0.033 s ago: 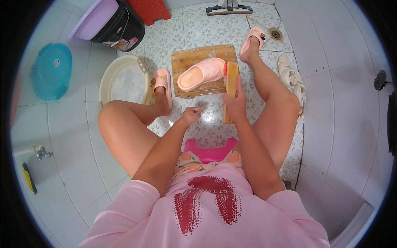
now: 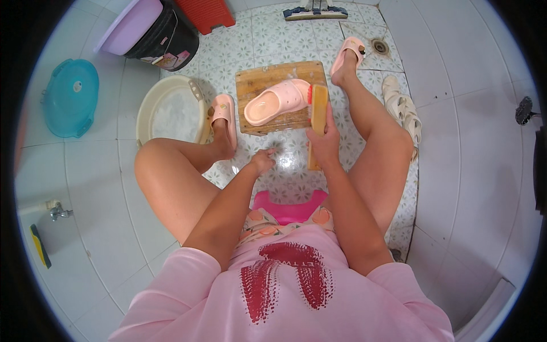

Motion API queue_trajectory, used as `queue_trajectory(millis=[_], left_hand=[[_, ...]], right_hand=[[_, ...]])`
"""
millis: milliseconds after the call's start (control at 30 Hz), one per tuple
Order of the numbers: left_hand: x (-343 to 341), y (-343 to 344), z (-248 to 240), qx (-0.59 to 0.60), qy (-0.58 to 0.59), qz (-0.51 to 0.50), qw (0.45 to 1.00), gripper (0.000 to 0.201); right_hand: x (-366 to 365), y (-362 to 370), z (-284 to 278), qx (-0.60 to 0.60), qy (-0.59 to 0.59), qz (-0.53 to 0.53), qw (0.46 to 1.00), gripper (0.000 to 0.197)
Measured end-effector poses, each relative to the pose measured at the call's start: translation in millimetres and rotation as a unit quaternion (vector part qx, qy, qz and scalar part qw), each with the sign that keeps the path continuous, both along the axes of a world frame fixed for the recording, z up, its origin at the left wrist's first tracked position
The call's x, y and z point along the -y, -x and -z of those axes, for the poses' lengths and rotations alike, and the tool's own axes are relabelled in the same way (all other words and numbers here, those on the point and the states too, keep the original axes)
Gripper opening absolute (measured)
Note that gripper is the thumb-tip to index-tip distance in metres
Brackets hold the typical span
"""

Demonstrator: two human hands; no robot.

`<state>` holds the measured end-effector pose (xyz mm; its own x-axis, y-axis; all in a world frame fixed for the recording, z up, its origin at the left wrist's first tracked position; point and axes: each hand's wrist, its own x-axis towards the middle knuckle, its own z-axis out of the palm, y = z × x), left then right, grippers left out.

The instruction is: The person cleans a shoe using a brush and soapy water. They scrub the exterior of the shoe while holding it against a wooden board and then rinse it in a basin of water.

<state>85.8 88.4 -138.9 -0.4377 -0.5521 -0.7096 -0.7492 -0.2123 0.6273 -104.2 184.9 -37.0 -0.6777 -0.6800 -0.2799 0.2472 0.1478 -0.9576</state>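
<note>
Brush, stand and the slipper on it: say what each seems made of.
Brush: probably wood, smooth and yellowish; its red bristles look like plastic. Stand: apparently wood, slightly glossy, with visible grain. Slipper: likely moulded foam or rubber, pink and matte, with holes.

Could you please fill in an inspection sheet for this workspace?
Surface: wooden platform with whitish wet-looking patches, on patterned floor tiles.
Job's things: pink clog on the platform; red-bristled scrub brush at its toe end, contact unclear.
Clutter: cream basin to the left; pale sandals to the right.
Hands: right hand grips the brush; left hand holds nothing visible.
Cables: nothing seen.
Surroundings: tiled walls, metal tap, floor drain.
</note>
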Motion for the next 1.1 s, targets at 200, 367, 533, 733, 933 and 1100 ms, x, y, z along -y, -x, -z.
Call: queue_trajectory(millis=[200,367,533,733,933,1100], left_hand=[[7.2,-2.1,11.7,0.154,-0.028,0.153,0.976,0.039],[-7.7,3.7,-33.8,0.225,0.272,0.302,0.886,0.025],[4.0,38.8,-84.8,0.156,0.276,0.172,0.933,0.02],[25.4,53.1,-109.7,-0.173,0.422,-0.035,0.889,0.021],[44.7,89.1,-92.8,-0.178,0.477,0.097,0.855,0.026],[60.4,99.8,-90.4,-0.166,0.305,0.012,0.938,0.024]], right_hand=[[-0.8,0.5,1.4,0.001,0.001,-0.004,1.0,0.085],[0.8,0.2,7.5,-0.009,-0.014,-0.009,1.0,0.082],[3.1,0.5,16.8,-0.043,-0.038,0.012,0.998,0.075],[5.2,0.0,1.8,0.005,-0.033,0.029,0.999,0.065],[-1.2,5.8,5.4,0.003,-0.004,0.037,0.999,0.06],[-6.9,12.6,-24.5,0.099,-0.055,-0.042,0.993,0.056]])
